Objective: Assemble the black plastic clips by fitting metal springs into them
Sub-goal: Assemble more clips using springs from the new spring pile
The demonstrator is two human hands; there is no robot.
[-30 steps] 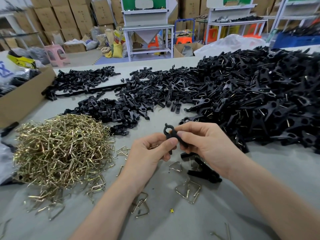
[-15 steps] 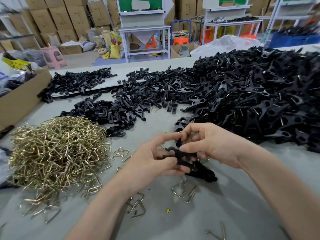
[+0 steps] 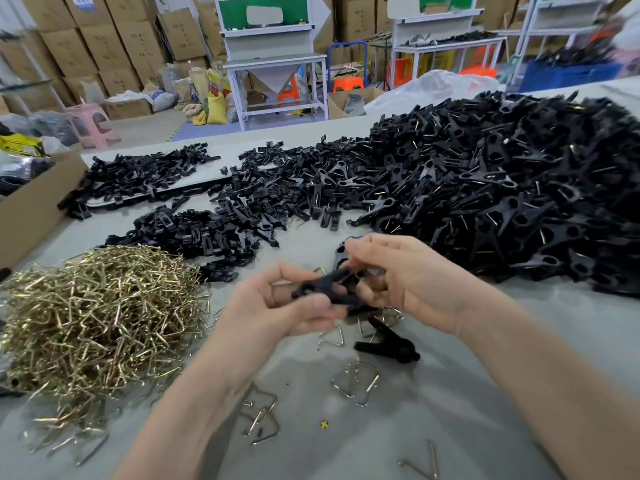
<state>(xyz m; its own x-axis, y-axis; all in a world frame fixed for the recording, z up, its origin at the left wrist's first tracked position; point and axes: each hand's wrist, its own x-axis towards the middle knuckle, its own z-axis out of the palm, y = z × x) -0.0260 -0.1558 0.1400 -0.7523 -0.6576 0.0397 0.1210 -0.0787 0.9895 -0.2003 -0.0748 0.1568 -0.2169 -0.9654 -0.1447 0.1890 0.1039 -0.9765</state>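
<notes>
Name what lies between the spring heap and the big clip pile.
Head view: the left hand and right hand gripping a black clip; loose clip halves behind.

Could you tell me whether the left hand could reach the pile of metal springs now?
Probably yes: the spring pile lies beside the left hand, nothing standing between them. But that hand and the right hand both grip a black clip, so it must let go first.

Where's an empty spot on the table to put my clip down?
Best is the bare table between the big clip pile and the right forearm. Another gap lies just beyond the held clip, beside the clip halves. Crowded: spring pile and loose springs near you.
</notes>
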